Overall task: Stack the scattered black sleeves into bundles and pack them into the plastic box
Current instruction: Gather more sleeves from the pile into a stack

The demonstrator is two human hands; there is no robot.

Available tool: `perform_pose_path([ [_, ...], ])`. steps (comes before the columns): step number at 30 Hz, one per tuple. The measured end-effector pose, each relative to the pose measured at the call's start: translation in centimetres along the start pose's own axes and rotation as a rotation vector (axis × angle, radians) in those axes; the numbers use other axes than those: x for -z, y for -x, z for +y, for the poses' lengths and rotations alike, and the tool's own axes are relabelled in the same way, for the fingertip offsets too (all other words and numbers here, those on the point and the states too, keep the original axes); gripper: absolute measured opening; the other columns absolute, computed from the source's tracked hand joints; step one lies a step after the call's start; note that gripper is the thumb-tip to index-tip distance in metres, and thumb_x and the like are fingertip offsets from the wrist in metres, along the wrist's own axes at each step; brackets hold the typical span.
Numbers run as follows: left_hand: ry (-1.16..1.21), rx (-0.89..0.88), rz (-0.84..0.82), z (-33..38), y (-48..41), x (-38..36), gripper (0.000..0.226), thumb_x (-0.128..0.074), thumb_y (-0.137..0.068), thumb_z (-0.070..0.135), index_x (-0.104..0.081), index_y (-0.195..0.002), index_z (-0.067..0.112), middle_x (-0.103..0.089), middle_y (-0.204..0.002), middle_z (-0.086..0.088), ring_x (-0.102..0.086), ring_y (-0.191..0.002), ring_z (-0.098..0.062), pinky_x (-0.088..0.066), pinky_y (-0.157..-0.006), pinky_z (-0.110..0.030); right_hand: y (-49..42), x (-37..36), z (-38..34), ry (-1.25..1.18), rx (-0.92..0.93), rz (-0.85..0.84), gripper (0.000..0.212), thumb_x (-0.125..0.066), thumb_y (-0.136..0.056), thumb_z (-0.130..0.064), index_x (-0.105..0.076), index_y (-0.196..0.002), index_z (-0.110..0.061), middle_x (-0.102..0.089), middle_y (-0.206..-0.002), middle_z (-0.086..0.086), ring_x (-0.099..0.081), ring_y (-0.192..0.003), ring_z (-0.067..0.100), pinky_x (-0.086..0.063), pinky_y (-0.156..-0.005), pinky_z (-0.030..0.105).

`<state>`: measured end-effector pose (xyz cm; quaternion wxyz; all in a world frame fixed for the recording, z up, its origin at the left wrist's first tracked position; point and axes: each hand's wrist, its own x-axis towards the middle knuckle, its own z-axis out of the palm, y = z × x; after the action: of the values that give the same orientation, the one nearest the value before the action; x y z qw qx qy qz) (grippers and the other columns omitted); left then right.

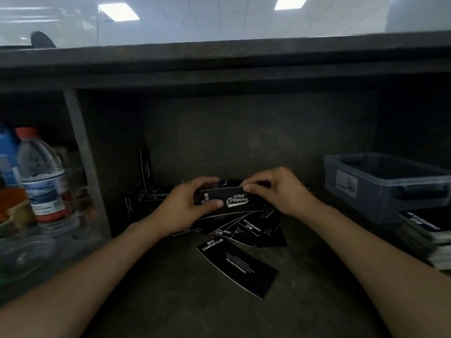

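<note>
Both hands hold a small bundle of black sleeves (231,198) with white lettering above the dark shelf floor. My left hand (188,206) grips its left end, thumb on the front face. My right hand (275,191) pinches its top right corner. Below them several loose black sleeves (253,228) lie fanned out, and a single sleeve (238,269) lies nearer to me. More sleeves (146,179) lean against the back left wall. The grey plastic box (380,191) stands at the right; nothing shows inside it.
A metal post (85,162) divides the shelf at the left; beyond it stand a water bottle (41,174) and other clutter. A stack of booklets (429,235) lies in front of the box. The shelf top (219,67) hangs low overhead.
</note>
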<state>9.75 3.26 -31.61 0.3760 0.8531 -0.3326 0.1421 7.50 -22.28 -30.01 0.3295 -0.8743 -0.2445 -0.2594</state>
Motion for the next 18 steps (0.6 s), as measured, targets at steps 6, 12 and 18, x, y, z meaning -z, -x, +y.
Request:
perform_pose_path([
  [6,0.027,0.124,0.223,-0.7,-0.5,1.0,0.013,-0.069,-0.091,0.009,-0.074,-0.100,0.019,-0.074,-0.092,0.004,-0.071,-0.082,-0.007,-0.058,-0.077,-0.025,1.0,-1.6,0.4,-0.041,-0.198,-0.247,0.051,-0.070,-0.090,-0.031,-0.056,-0.138,-0.021,-0.059,-0.131,-0.009,-0.055,-0.122,0.005,-0.040,-0.102,0.015],
  [12,0.175,0.175,0.182,-2.6,-0.3,0.8,0.038,-0.059,-0.093,-0.006,-0.066,-0.119,0.022,-0.069,-0.114,0.004,-0.065,-0.101,-0.004,-0.053,-0.084,-0.012,0.5,-0.6,0.7,0.084,-0.317,-0.375,0.054,-0.088,-0.070,-0.029,-0.068,-0.120,-0.027,-0.067,-0.114,-0.011,-0.060,-0.102,0.003,-0.047,-0.093,0.021],
  [18,0.253,0.157,0.079,-1.3,-0.1,0.5,0.040,-0.058,-0.093,-0.008,-0.067,-0.118,0.022,-0.066,-0.118,0.013,-0.064,-0.101,0.011,-0.053,-0.090,-0.014,0.8,0.7,0.6,-0.088,-0.397,-0.414,0.038,-0.088,-0.068,-0.024,-0.075,-0.103,-0.029,-0.070,-0.100,-0.009,-0.064,-0.092,0.001,-0.051,-0.083,0.019],
])
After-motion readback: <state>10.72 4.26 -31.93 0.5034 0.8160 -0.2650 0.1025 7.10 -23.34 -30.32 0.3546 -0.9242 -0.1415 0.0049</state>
